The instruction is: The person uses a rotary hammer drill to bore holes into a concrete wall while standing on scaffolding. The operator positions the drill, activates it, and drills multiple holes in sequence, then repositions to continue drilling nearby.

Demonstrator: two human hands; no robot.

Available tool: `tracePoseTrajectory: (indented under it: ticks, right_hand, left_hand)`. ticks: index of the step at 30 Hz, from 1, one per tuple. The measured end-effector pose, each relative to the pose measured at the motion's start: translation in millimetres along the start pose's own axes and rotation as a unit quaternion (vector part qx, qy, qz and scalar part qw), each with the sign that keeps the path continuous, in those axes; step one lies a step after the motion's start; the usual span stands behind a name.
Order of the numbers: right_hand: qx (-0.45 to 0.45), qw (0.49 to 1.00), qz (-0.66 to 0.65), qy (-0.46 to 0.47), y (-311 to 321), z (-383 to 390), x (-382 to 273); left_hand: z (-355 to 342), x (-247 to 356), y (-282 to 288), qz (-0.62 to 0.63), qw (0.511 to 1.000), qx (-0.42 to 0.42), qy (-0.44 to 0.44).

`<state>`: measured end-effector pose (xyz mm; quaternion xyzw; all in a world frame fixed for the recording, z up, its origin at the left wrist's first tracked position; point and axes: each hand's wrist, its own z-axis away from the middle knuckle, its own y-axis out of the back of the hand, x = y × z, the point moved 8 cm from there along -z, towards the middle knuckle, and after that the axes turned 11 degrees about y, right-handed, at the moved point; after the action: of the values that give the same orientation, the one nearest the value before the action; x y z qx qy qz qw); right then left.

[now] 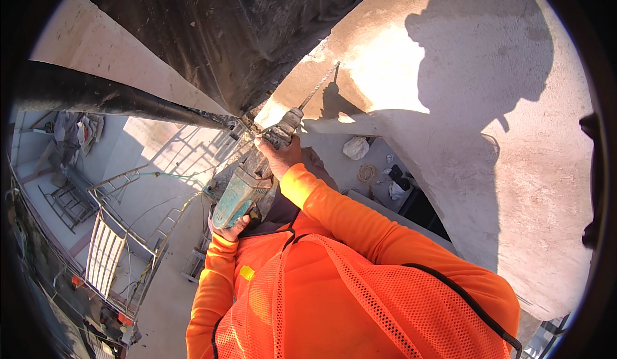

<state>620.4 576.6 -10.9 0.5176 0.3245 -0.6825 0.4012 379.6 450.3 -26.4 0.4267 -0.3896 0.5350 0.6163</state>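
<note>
A dusty teal-and-grey hammer drill point(239, 197) slants up and to the right in front of my body. My right hand point(281, 158) is wrapped round its front barrel, thumb on top. At the rear end, my left hand point(232, 229) grips the drill low down, its fingers partly hidden by the housing. A long spiral drill bit point(319, 85) runs from the chuck to the pale rough wall point(540, 192). The tip meets the wall's surface or is very close to it; I cannot tell whether it has gone in. The bit and tool cast a shadow beside it.
A dark sheet point(186, 25) hangs at the top, with a black tube-like roll point(109, 97) to its left. Far below on the left stands a metal scaffold point(106, 250) with cables. Down at right lie a white bag point(355, 148) and a coiled rope point(366, 173).
</note>
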Motion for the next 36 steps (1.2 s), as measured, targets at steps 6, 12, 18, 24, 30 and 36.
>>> tracePoseTrajectory:
  ticks: [6,12,18,24,30,36]
  right_hand:
    - [0.0,0.999,0.042,-0.014,4,-1,6]
    - [-0.008,0.997,0.073,-0.021,6,-2,7]
    - [-0.008,0.998,0.06,-0.024,7,-4,15]
    - [-0.002,0.999,0.046,-0.014,7,-5,15]
    - [0.001,1.0,0.016,-0.001,4,-3,4]
    - [0.003,0.995,0.091,-0.032,8,8,-8]
  left_hand:
    - [1,-4,0,0.001,1.0,0.009,0.007]
    - [-2,-1,-2,-0.009,1.0,-0.002,0.005]
    - [-1,6,-3,0.008,1.0,-0.005,0.007]
    - [-2,3,-4,0.006,1.0,-0.003,0.008]
    - [0,-12,-5,-0.007,1.0,-0.004,0.007]
    - [11,-26,-8,0.011,0.998,-0.047,0.03]
